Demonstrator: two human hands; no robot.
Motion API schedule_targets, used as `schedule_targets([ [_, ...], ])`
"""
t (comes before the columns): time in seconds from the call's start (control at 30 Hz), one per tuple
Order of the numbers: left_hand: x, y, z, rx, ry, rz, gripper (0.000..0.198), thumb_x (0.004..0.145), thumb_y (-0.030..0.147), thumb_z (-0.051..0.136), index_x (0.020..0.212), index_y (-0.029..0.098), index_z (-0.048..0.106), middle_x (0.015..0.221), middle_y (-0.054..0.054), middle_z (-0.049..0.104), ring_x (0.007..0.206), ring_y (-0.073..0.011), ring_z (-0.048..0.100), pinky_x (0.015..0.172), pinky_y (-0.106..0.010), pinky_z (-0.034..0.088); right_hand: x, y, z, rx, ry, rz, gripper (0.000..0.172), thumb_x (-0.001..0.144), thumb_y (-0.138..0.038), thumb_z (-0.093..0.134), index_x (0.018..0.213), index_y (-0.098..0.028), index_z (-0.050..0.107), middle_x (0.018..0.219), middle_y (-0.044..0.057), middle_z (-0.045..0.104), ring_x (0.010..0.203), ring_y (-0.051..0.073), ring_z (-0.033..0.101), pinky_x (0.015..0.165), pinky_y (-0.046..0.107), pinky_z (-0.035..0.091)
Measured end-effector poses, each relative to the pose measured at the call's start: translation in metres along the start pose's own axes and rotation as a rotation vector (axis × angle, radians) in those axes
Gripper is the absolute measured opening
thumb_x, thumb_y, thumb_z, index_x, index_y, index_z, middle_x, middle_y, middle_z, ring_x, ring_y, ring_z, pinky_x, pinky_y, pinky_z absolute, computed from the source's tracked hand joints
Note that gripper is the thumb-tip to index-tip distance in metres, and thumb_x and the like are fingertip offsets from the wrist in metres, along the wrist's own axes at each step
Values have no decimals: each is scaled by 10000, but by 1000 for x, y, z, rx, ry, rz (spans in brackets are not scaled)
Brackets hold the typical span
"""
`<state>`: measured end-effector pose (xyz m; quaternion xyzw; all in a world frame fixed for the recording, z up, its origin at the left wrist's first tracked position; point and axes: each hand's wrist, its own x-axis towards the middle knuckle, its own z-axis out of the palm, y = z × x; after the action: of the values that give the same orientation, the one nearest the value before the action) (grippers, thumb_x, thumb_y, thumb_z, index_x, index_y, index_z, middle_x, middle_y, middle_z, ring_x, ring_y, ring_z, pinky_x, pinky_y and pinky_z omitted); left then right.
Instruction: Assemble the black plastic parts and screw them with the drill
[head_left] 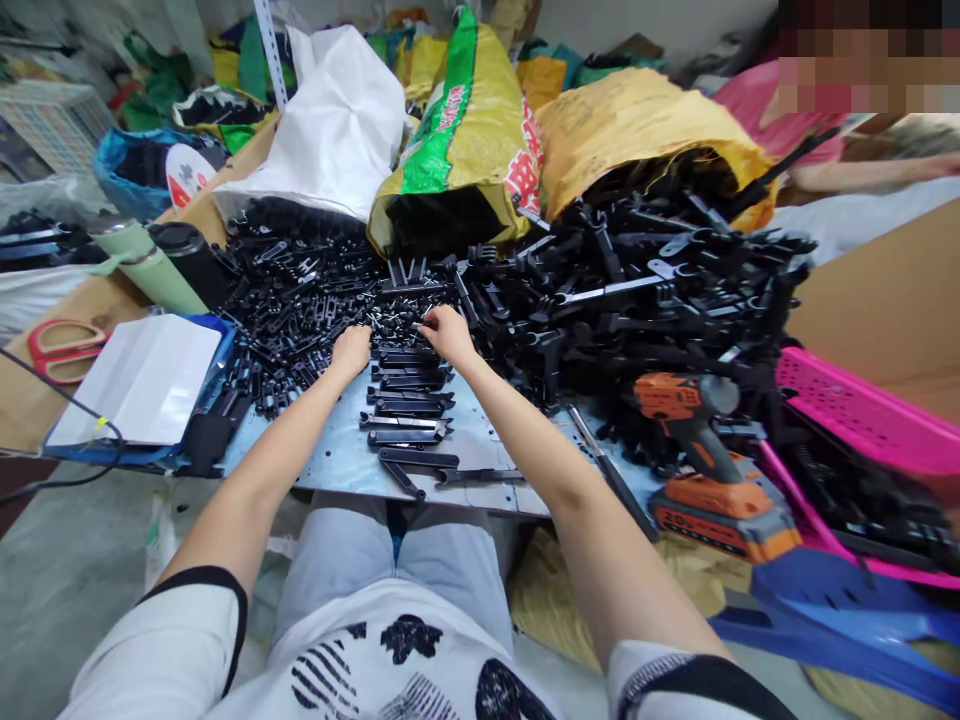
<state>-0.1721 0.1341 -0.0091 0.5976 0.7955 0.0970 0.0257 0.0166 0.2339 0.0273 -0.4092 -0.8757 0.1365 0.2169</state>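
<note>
My left hand (352, 350) is closed at the left edge of the row of parts, and what it holds, if anything, is too small to name. Pinched fingers of my right hand (445, 332) hold a small metal part (421, 326) over a pile of small pieces (390, 318). Below the hands, several black folding tool parts (411, 404) lie stacked in a column on the light blue table (337, 450). Nearest the front edge are an angled black part (416, 459) and a wrench-like part (480, 476).
Small black parts (292, 320) heap up on the left, larger ones (622, 300) on the right. An orange drill (712, 470), pink basket (870, 410), red scissors (67, 350) and green bottle (154, 265) surround them. Open sacks (480, 130) stand behind. Another person's arm (877, 175) shows at right.
</note>
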Motion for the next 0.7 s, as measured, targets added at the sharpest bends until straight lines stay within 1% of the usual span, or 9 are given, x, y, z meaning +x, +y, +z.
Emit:
schedule_targets([
  [0.1, 1, -1, 1, -6, 0, 14, 296, 882, 192, 456, 1158, 180, 562, 1160, -116, 596, 1100, -257, 526, 902, -367, 450, -47, 5, -32, 185, -7, -32, 150, 756, -263, 674, 868, -164, 666, 822, 35, 631, 744, 149, 577, 727, 270, 460],
  [0.23, 6, -1, -4, -4, -36, 15, 249, 853, 189, 512, 1086, 157, 596, 1124, -122, 612, 1054, -253, 551, 887, -347, 451, -125, 8, -67, 349, -126, -44, 147, 760, -295, 665, 850, -183, 696, 836, 39, 658, 709, 141, 607, 682, 261, 479],
  [0.33, 8, -1, -12, 5, -51, 4, 213, 896, 238, 464, 1008, 142, 617, 1074, -129, 623, 1028, -248, 560, 886, -342, 439, -171, 8, -77, 396, -244, 4, 142, 773, -287, 645, 858, -181, 689, 791, 34, 684, 704, 148, 629, 676, 258, 482],
  [0.4, -1, 0, -21, -6, 13, -2, 278, 941, 288, 386, 977, 142, 619, 1041, -126, 625, 1002, -234, 564, 885, -338, 430, -191, 7, -77, 398, -306, 35, 129, 773, -280, 643, 845, -177, 675, 740, 22, 684, 679, 146, 631, 660, 251, 480],
  [0.47, -20, 1, -31, -26, 115, -1, 339, 968, 334, 325, 982, 150, 610, 1030, -114, 622, 982, -215, 565, 883, -326, 421, -202, 6, -75, 369, -353, 33, 96, 778, -253, 633, 820, -174, 667, 729, 17, 681, 667, 138, 629, 653, 241, 473],
  [0.53, -52, 3, -42, -59, 204, 40, 350, 974, 363, 314, 998, 160, 598, 1022, -97, 621, 972, -199, 565, 880, -308, 418, -206, 2, -75, 283, -373, 6, 66, 785, -201, 613, 810, -172, 666, 755, 23, 680, 685, 137, 629, 667, 236, 464],
  [0.57, -71, 6, -46, -72, 223, 78, 344, 975, 364, 317, 1002, 161, 593, 1013, -91, 622, 967, -195, 566, 878, -304, 418, -206, 0, -75, 221, -379, -16, 70, 789, -174, 599, 809, -170, 667, 774, 29, 679, 705, 140, 630, 678, 235, 458],
  [0.63, -114, 12, -53, -87, 216, 189, 318, 973, 347, 334, 980, 158, 590, 971, -84, 627, 927, -191, 578, 848, -302, 429, -204, -7, -76, 84, -403, -82, 103, 803, -136, 567, 814, -169, 664, 818, 47, 673, 753, 154, 629, 698, 238, 442],
  [0.7, -153, 20, -55, -63, 128, 296, 278, 965, 323, 368, 940, 159, 591, 904, -79, 630, 856, -186, 591, 784, -294, 446, -204, -14, -75, -42, -456, -162, 138, 822, -107, 530, 813, -166, 655, 851, 63, 663, 784, 164, 622, 703, 240, 423],
])
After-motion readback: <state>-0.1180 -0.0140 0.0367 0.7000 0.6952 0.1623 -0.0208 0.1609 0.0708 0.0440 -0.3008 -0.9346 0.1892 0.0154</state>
